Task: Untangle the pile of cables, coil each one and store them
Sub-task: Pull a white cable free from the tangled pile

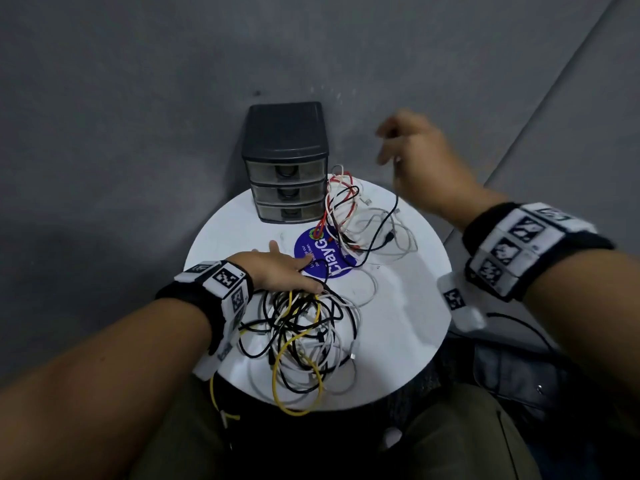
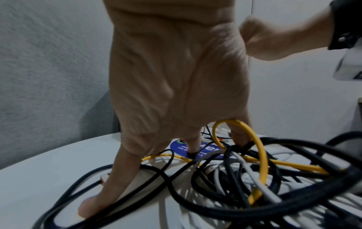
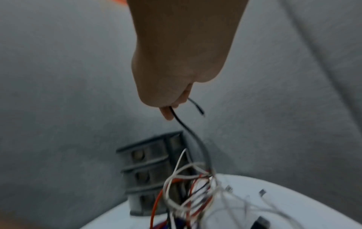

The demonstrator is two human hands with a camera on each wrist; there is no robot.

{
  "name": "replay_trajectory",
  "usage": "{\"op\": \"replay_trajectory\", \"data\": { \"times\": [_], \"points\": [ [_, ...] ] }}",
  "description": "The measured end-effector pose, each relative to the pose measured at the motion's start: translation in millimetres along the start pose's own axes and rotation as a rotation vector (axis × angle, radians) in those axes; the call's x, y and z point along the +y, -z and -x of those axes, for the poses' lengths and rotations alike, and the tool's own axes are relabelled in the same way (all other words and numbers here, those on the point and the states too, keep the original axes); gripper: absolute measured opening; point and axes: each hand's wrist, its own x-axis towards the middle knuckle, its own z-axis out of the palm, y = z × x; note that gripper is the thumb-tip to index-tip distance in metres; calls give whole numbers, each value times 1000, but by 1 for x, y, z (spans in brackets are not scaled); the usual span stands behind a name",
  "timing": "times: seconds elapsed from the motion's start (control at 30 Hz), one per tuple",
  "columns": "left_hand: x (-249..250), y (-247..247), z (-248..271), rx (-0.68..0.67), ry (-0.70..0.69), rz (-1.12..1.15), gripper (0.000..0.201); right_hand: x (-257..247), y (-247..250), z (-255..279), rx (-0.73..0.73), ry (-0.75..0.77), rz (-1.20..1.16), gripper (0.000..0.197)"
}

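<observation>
A tangle of black, white and yellow cables (image 1: 304, 337) lies at the front of the round white table (image 1: 408, 327). My left hand (image 1: 284, 271) rests flat on its far edge, fingers spread among the cables (image 2: 225, 167). A second tangle of red, white and black cables (image 1: 356, 220) lies by the drawer unit. My right hand (image 1: 412, 157) is raised above it and pinches a thin black cable (image 1: 396, 202), which hangs down into that tangle (image 3: 188, 190). In the right wrist view the black cable (image 3: 186, 127) leaves my fingers (image 3: 166, 113), its short end sticking out.
A small dark three-drawer unit (image 1: 285, 164) stands at the table's far edge, drawers closed. A blue round sticker (image 1: 325, 254) marks the table's middle. A yellow cable (image 1: 218, 400) hangs over the front edge. Grey floor surrounds the table; a dark bag (image 1: 512, 372) lies at the right.
</observation>
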Motion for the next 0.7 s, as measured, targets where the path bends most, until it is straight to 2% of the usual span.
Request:
{"op": "replay_trajectory", "data": {
  "times": [0.07, 0.13, 0.2, 0.27, 0.33, 0.4, 0.47, 0.53, 0.6, 0.7],
  "points": [
    [0, 0, 0, 0, -4, 0, 98, -17, -19, -4, -203, 31, -19, 35],
    [-1, 0, 2, -2, -6, 6, 97, -30, -40, 0, -377, 129, 59, 41],
    [0, 0, 4, -2, -9, 14, 96, -31, -58, 7, -445, 183, 76, 53],
    [1, 0, 5, -3, -14, 17, 94, -28, -69, 13, -392, 75, -55, 70],
    [1, 0, 6, -5, -17, 24, 93, -22, -75, 18, -227, -117, -198, 82],
    [1, 1, 7, -14, -14, 29, 93, -14, -77, 21, -107, -286, -236, 80],
    [2, 2, 8, -22, -16, 28, 92, -6, -78, 22, -134, -389, -185, 65],
    [2, 2, 9, -22, -17, 30, 91, -3, -80, 22, -237, -409, -144, 53],
    [2, 2, 9, -23, -14, 29, 92, -3, -82, 23, -288, -393, -148, 52],
    [2, 2, 7, -25, -7, 27, 94, -7, -80, 24, -252, -431, -190, 58]
  ]
}}
